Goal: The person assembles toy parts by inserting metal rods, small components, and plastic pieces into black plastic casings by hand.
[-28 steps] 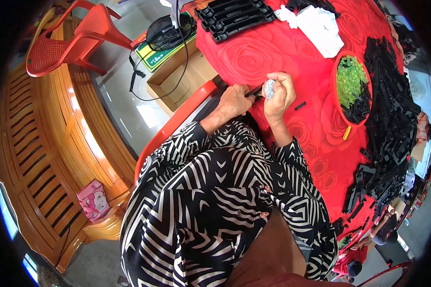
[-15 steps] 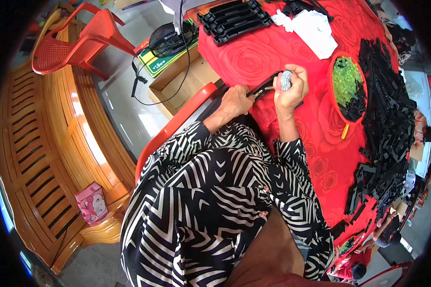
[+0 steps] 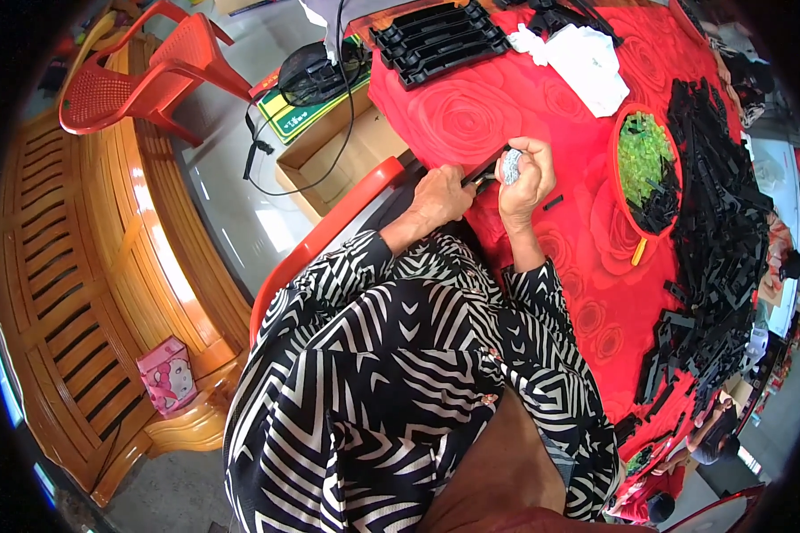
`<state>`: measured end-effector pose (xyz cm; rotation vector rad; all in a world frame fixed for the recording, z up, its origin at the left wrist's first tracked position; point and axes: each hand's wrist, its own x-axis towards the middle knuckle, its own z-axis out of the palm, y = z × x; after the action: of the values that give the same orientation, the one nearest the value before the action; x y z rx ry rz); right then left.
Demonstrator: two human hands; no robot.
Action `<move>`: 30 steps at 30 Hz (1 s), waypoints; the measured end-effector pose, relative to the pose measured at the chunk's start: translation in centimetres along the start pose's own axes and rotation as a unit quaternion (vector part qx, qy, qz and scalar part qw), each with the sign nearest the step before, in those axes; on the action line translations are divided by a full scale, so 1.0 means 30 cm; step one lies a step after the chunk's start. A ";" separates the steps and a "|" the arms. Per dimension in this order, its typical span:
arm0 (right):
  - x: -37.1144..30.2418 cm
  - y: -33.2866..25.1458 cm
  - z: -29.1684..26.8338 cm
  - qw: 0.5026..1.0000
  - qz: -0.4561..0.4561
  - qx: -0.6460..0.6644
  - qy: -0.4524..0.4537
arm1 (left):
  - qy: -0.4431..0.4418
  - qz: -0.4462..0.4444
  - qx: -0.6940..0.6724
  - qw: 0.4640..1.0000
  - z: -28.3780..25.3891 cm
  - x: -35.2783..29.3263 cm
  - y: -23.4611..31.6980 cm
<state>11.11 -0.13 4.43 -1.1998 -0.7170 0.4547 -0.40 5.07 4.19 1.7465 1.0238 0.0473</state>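
My left hand [image 3: 441,195] is closed on a black plastic part [image 3: 482,169], most of which is hidden by my fingers. My right hand [image 3: 526,185] grips a small metal hand tool by its silver-grey wrapped handle [image 3: 511,166]. The tool's working end meets the black part between my two hands, and its exact kind does not show. A loose small black piece [image 3: 553,202] lies on the red cloth just right of my right hand. Further right sits an orange-rimmed basket [image 3: 681,169] with green and black bits inside.
A long heap of black plastic parts [image 3: 720,204] runs along the table's right side. Black trays [image 3: 440,40] and a white plastic bag [image 3: 587,71] lie at the far end. On the left are an open cardboard box [image 3: 329,169], a red chair [image 3: 178,75] and a wooden bench [image 3: 71,293]. Other people sit opposite.
My right hand has moved slightly left and down, nearer my left hand, with the tool still in it. The small black piece beside it now shows more fully.
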 end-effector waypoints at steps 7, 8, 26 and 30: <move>0.010 0.009 0.003 1.000 0.006 -0.013 -0.007 | -0.037 -0.028 -0.039 0.998 0.012 0.023 -0.013; 0.016 0.013 0.005 1.000 0.015 -0.007 -0.002 | -0.032 -0.023 -0.039 0.998 0.014 0.024 -0.020; 0.110 -0.286 -0.159 0.959 -0.070 0.272 0.034 | -0.275 -0.062 -0.476 0.833 -0.040 -0.030 0.026; 0.106 -0.336 -0.181 0.988 -0.021 0.097 0.119 | -0.474 0.057 -0.624 0.619 -0.053 -0.073 0.033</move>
<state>16.70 -4.84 13.78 -1.0326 -0.4806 0.3299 -1.94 4.78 6.60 0.3140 -0.0806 -0.0735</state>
